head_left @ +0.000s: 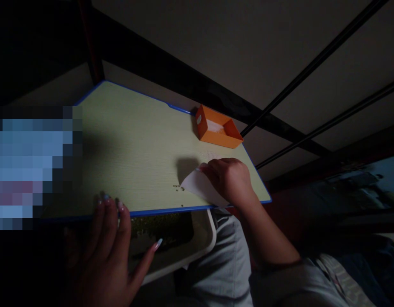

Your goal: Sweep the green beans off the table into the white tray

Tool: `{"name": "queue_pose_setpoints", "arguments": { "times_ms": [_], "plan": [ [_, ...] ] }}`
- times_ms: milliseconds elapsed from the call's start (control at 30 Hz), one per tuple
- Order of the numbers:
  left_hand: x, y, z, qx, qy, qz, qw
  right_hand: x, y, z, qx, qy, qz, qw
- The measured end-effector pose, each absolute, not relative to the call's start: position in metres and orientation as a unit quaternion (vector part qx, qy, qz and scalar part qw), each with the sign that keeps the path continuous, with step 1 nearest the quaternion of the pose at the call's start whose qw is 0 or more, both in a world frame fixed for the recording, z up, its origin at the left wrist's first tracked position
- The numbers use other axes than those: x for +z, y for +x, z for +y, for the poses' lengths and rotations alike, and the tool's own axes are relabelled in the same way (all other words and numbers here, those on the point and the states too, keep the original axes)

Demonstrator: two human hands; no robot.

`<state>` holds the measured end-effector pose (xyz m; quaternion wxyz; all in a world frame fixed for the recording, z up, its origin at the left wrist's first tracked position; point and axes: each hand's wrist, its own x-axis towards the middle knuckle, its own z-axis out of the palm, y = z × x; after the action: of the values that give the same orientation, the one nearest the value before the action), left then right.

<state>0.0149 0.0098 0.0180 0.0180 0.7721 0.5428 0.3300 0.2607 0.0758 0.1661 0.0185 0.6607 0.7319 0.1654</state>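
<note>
My right hand (231, 177) pinches a white sheet of paper (199, 187) that lies against the right part of the pale table top (136, 140). Beside the paper's left tip are several small dark beads or seeds (177, 187), too small to name surely. My left hand (110, 243) is open, fingers spread, with its fingertips at the table's blue front edge. Below that edge, partly covered by the table and my left hand, is a white tub (212, 230) with a mass of dark green bits (165, 230) in it.
An orange open box (220, 138) with something pale inside stands at the table's back right. A wall with dark rails (289, 123) runs behind. My grey-trousered leg (225, 256) is beside the tub. A blurred-out bright patch (24, 166) covers the left side.
</note>
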Motion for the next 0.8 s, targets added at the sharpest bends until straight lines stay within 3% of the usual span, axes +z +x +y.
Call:
{"name": "queue_pose_setpoints", "arguments": {
  "times_ms": [567,800],
  "plan": [
    [0.018,0.015,0.011,0.329,0.773,0.542,0.015,0.166,0.275,0.063,0.159,0.626,0.763,-0.028],
    [0.020,0.015,0.010,0.323,0.774,0.544,0.019,0.166,0.273,0.065,0.119,0.641,0.758,0.006]
  ]
}}
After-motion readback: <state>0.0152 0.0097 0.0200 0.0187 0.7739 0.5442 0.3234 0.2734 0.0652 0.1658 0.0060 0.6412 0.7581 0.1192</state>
